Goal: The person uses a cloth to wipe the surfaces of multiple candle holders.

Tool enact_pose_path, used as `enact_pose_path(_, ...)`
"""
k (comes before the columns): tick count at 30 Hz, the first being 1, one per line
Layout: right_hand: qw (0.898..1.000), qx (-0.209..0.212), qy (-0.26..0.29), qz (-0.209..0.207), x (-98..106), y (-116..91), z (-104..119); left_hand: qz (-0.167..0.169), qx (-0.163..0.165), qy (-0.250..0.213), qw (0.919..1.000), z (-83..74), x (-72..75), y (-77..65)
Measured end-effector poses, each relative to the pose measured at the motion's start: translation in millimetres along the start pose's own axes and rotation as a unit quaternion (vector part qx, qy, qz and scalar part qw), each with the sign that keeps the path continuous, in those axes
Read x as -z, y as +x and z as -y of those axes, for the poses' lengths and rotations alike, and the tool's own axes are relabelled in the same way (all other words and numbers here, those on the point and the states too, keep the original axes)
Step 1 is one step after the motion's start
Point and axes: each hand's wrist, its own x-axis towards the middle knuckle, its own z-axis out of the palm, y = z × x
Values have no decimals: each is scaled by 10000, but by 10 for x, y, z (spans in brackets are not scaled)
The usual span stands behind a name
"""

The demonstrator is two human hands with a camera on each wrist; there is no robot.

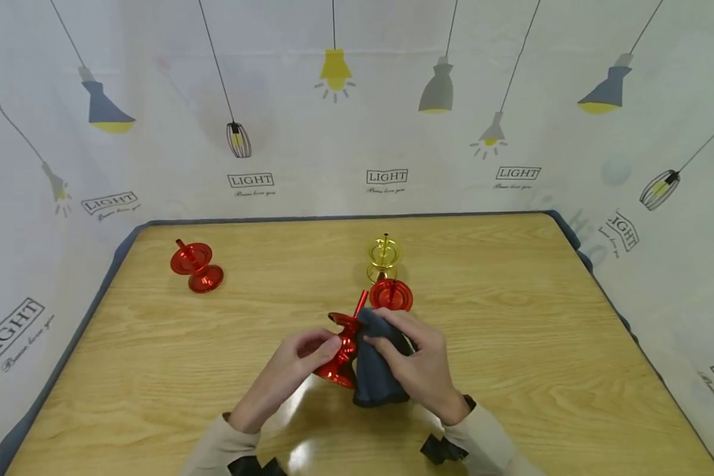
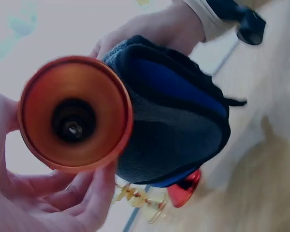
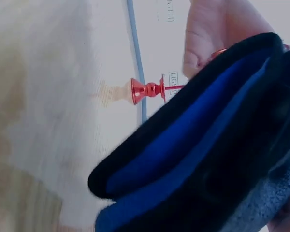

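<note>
A red metallic candlestick with a spike on top is held above the table, tilted, by my left hand. Its hollow underside faces the left wrist camera. My right hand pinches a dark blue cloth against the candlestick's upper right side. Folds of the cloth with a brighter blue inside fill much of the right wrist view. The cloth hides part of the candlestick's dish.
A second red candlestick stands just beyond my hands, with a gold one behind it. Another red candlestick stands at the table's far left. Behind the wooden table hangs a white lamp-printed backdrop.
</note>
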Motion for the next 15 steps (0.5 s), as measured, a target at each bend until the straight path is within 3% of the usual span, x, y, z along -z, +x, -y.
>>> enact_pose_path(4,9997,59,-191,103,-44,53,-29,-565,266,710,9955,-32,-2,24)
enact_pose_path(7,9996,127,-153,204,-73,50,-59,-702,404,684,9944,-21,-14,41)
enact_pose_path(9,9996,150,-98,225,-89,49,-72,-723,446,388,9956,-4,-12,52)
enact_pose_path(12,9999,-3,9,104,-118,55,-94,-635,540,-423,9956,30,4,79)
enact_pose_path(15,9989,-391,264,-29,-164,65,-122,-373,641,-1357,9880,72,42,101)
